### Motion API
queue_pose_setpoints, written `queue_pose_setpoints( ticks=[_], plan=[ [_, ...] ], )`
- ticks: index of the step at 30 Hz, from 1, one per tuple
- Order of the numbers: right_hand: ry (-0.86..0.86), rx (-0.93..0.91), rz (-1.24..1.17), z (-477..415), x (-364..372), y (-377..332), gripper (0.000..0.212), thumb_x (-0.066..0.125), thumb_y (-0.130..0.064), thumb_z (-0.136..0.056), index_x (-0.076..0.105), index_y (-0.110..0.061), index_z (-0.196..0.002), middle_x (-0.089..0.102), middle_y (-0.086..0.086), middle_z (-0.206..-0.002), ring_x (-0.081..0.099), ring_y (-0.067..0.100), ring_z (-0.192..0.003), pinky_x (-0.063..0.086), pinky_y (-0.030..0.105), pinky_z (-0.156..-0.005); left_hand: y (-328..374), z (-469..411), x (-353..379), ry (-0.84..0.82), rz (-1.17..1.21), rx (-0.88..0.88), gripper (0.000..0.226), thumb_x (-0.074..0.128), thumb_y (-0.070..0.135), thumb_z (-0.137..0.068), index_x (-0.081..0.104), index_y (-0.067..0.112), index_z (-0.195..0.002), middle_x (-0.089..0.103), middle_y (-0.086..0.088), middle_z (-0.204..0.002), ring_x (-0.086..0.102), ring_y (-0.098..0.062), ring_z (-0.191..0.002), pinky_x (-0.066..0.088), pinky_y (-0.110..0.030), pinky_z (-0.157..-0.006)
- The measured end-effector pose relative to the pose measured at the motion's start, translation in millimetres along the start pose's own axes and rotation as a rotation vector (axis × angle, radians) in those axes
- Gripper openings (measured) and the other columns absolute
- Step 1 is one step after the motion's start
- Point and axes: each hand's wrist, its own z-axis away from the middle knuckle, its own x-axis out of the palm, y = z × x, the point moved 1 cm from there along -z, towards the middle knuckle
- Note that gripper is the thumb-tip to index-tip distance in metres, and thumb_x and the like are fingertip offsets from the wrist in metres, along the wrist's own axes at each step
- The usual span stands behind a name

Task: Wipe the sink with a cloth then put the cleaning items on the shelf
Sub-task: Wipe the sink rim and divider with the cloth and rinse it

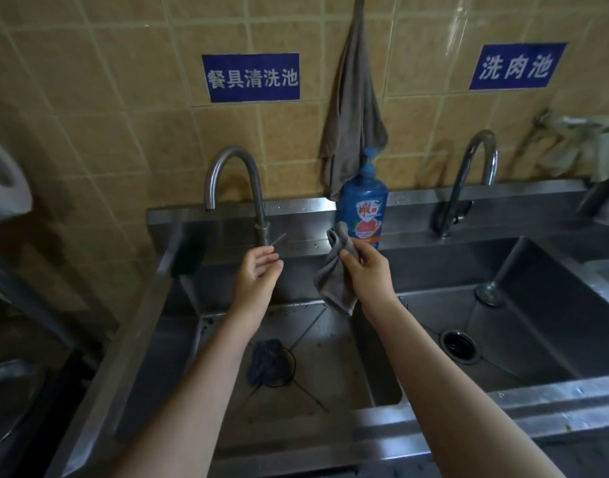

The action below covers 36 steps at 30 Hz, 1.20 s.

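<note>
My right hand [366,270] pinches a small grey cloth [334,281] that hangs down over the left steel sink basin [330,374]. My left hand [258,274] hovers beside it near the left faucet's handle [278,238], fingers loosely extended and holding nothing. A blue dish-soap pump bottle [363,205] stands on the back ledge between the two basins, right behind the cloth. A dark scouring pad [263,360] lies at the drain of the left basin.
The left faucet [234,188] arches over the left basin; a right faucet [468,181] serves the right basin [503,326]. A larger grey towel [354,108] hangs on the tiled wall. Crumpled rags [578,146] sit at the far right. A pot [10,401] stands lower left.
</note>
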Motion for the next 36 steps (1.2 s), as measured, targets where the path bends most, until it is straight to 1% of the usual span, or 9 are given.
queue_pose_setpoints(
  ticks=[6,8,12,14,19,23,28,31,36],
  plan=[
    [0.034,-0.006,0.110,-37,17,13,0.023,0.056,-0.014,-0.091,0.062,-0.012,-0.113,0.063,0.000,-0.098,0.056,0.002,-0.085,0.042,0.004,-0.062,-22,-49,1,-0.038,0.038,-0.032,0.022,0.057,0.008,-0.087,0.053,0.023,-0.102,0.060,0.005,-0.101,0.056,-0.003,-0.093,0.044,-0.028,-0.086],
    [0.043,0.006,0.123,-48,25,19,0.021,0.057,-0.015,-0.091,0.062,-0.015,-0.112,0.063,-0.005,-0.095,0.056,-0.001,-0.084,0.042,0.006,-0.063,-30,-63,-1,-0.053,0.043,-0.047,0.021,0.057,0.007,-0.087,0.053,0.022,-0.102,0.060,0.005,-0.100,0.056,-0.004,-0.093,0.044,-0.028,-0.088],
    [0.044,0.017,0.126,-64,40,34,0.020,0.057,-0.013,-0.091,0.063,-0.016,-0.110,0.061,-0.015,-0.088,0.058,-0.013,-0.074,0.042,0.001,-0.059,-51,-85,-3,-0.045,0.054,-0.083,0.021,0.057,0.004,-0.087,0.053,0.018,-0.102,0.059,0.003,-0.098,0.056,-0.006,-0.091,0.044,-0.030,-0.089],
    [0.035,0.034,0.128,-70,45,42,0.021,0.057,-0.014,-0.091,0.063,-0.017,-0.110,0.062,-0.016,-0.088,0.059,-0.010,-0.076,0.044,0.004,-0.061,-61,-94,-3,-0.044,0.045,-0.099,0.021,0.057,0.004,-0.086,0.053,0.017,-0.102,0.059,0.002,-0.098,0.056,-0.009,-0.091,0.044,-0.029,-0.088],
    [-0.022,0.091,0.119,-83,51,62,0.021,0.056,-0.013,-0.091,0.061,-0.022,-0.110,0.064,-0.008,-0.094,0.061,-0.003,-0.082,0.046,0.005,-0.063,-84,-110,6,-0.047,0.029,-0.140,0.021,0.059,0.005,-0.086,0.054,0.022,-0.098,0.059,0.006,-0.095,0.056,-0.007,-0.091,0.042,-0.015,-0.078],
    [-0.045,0.104,0.097,-97,55,78,0.025,0.057,-0.012,-0.091,0.061,-0.018,-0.114,0.065,-0.008,-0.096,0.062,-0.010,-0.079,0.046,0.004,-0.063,-102,-122,14,-0.054,0.015,-0.195,0.022,0.058,0.010,-0.087,0.051,0.024,-0.102,0.059,0.007,-0.095,0.055,-0.005,-0.090,0.041,-0.016,-0.076],
    [-0.035,0.105,0.113,-117,58,99,0.032,0.057,-0.012,-0.091,0.058,-0.017,-0.122,0.062,-0.007,-0.107,0.058,-0.005,-0.093,0.043,-0.001,-0.068,-126,-136,30,-0.025,-0.032,-0.254,0.020,0.054,0.012,-0.090,0.052,0.020,-0.108,0.061,0.004,-0.100,0.056,-0.006,-0.091,0.041,-0.014,-0.076],
    [-0.112,0.171,0.089,-131,61,114,0.036,0.054,-0.014,-0.092,0.054,-0.017,-0.128,0.061,-0.001,-0.118,0.059,0.009,-0.106,0.050,0.009,-0.077,-142,-147,38,0.003,-0.112,-0.243,0.017,0.053,0.012,-0.091,0.055,0.020,-0.106,0.060,0.005,-0.103,0.055,-0.008,-0.098,0.041,-0.016,-0.080],
    [-0.188,0.214,0.106,-147,72,139,0.036,0.052,-0.013,-0.093,0.052,-0.015,-0.130,0.060,0.004,-0.124,0.058,0.013,-0.113,0.049,0.031,-0.096,-175,-163,44,0.023,-0.254,-0.270,0.025,0.049,0.016,-0.093,0.056,0.021,-0.116,0.056,0.006,-0.111,0.051,-0.007,-0.104,0.041,-0.025,-0.089]
  ],
)
